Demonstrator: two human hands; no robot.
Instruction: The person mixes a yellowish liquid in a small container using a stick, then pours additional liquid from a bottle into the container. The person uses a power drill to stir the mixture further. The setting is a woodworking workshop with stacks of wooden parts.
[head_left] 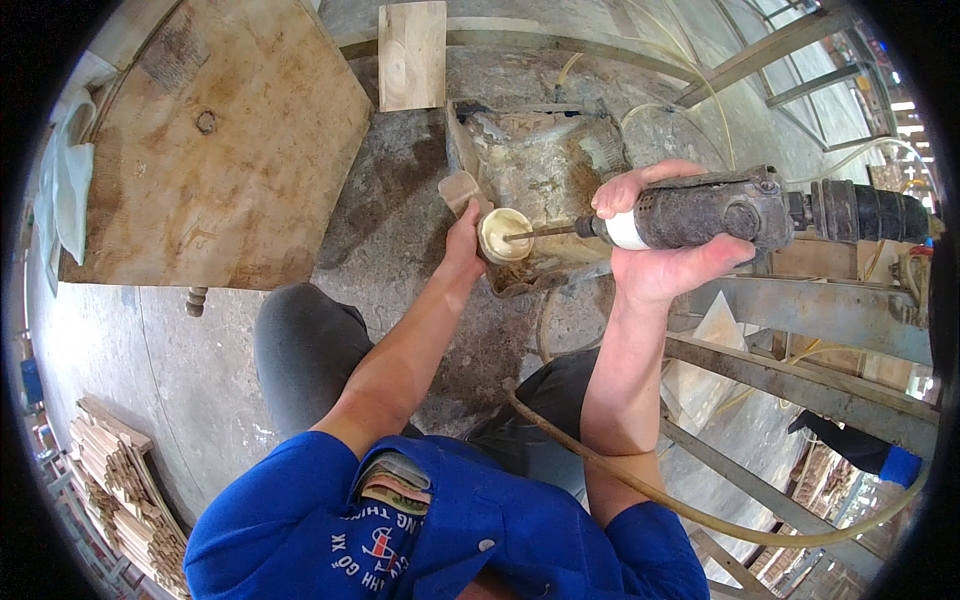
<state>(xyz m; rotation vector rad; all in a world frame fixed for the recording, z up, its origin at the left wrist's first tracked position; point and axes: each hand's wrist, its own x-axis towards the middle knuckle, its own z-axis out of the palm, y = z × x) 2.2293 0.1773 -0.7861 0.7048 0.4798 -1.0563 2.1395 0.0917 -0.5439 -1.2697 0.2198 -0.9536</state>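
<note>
Wooden knob (503, 235): small, round, pale cream turned piece, end face toward me, lying just in front of the grimy block (540, 170) on the concrete floor (400, 210). My left hand (464, 232) pinches it, fingers closed around its left side. My right hand (660, 235) is wrapped tight around the barrel of the power drill (740, 210), whose bit (545, 232) meets the knob's centre from the right. Risks, as I judge them: the bit could catch and spin the knob out of a grip this light, or skate off the face toward the left fingers, which sit right beside the entry point. The hose (700, 510), trailing from the knob toward my right arm, could snag that elbow and jerk the drill off line.
</note>
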